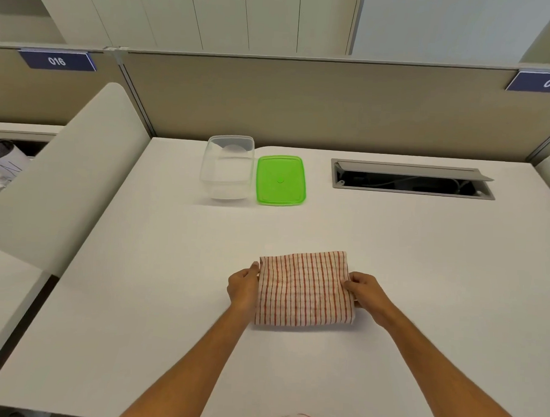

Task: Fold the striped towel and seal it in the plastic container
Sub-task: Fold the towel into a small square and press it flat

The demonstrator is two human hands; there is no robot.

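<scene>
The red-and-white striped towel [305, 288] lies folded into a rough square on the white desk, near its front middle. My left hand [243, 285] grips the towel's left edge, and my right hand [366, 292] grips its right edge, thumb on top. Farther back stands the clear plastic container [227, 167], open and holding nothing. Its green lid [280, 180] lies flat just to the container's right.
An open cable tray [410, 181] is set into the desk at the back right. A beige partition [303, 102] runs behind the desk, and a white side panel [67, 174] rises on the left. Bare white desk [170, 266] lies between towel and container.
</scene>
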